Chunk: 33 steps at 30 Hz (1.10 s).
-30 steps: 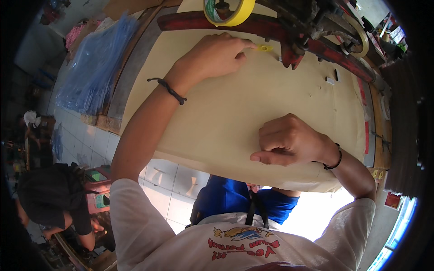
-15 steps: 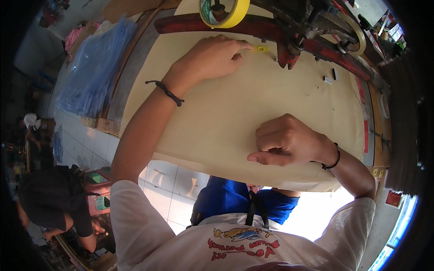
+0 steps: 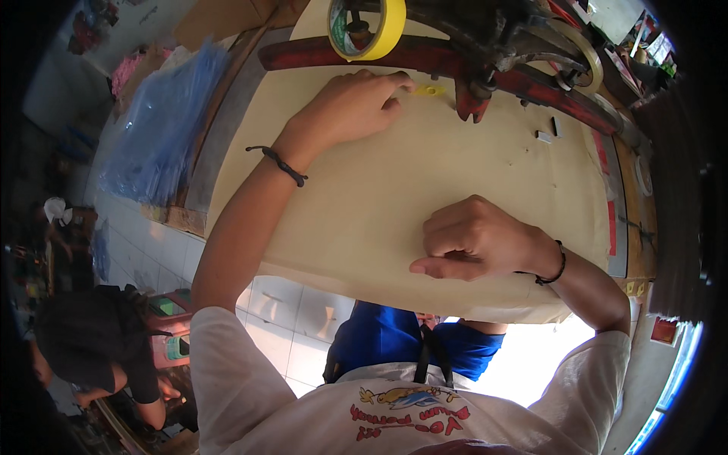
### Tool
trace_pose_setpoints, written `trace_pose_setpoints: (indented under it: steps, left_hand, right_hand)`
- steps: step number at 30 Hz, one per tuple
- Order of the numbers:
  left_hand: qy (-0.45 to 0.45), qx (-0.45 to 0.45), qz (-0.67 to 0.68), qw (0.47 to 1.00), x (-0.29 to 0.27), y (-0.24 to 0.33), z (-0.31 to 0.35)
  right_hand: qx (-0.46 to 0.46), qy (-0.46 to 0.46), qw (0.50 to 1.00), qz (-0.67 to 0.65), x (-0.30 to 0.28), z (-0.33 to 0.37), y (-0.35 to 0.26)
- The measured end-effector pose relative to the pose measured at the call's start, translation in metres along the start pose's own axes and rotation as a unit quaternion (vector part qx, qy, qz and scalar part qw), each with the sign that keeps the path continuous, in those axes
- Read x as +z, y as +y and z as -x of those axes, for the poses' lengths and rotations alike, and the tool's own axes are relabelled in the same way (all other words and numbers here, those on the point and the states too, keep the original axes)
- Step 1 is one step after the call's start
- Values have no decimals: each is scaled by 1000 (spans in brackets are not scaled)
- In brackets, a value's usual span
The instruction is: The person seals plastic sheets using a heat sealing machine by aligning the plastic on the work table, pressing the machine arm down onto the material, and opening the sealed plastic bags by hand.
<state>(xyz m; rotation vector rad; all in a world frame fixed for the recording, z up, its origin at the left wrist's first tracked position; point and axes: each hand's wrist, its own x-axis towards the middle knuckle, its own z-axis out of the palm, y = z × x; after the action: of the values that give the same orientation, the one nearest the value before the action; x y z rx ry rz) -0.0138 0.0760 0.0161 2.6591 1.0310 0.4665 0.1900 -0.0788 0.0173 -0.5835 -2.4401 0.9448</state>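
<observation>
Two bare hands rest on a tan worktable (image 3: 394, 212). The left hand (image 3: 353, 106) reaches to the far edge, its fingertips drawn together and touching a small yellow piece (image 3: 429, 90) that lies flat there; the piece's long axis runs along that far edge, left to right, but it is too small to tell which end leads. Just beyond it sits a dark red machine arm (image 3: 425, 57), with a roll of yellow tape (image 3: 368, 26) mounted over it. The right hand (image 3: 474, 239) is near the table's near edge, curled into a loose fist with the thumb pointing left; whether it pinches anything cannot be told. A stack of blue plastic bags (image 3: 163, 125) lies off the table's left edge.
</observation>
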Motion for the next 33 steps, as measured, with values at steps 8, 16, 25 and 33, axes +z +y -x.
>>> trace_pose_setpoints:
  steps: [8,16,25,33]
  left_hand:
    - [7,2,3,1000,1,1,0]
    - [5,-1,23,1000,4,-3,-1]
    - [-1,-2,23,1000,3,-1,0]
    - [-19,-22,38,999,-1,2,1]
  right_hand:
    - [-13,13,1000,9,1,2,0]
    - [-11,6,1000,3,1,2,-1]
    - [-9,-4,1000,17,0,1,-2]
    - [-20,6,1000,15,2,1,1]
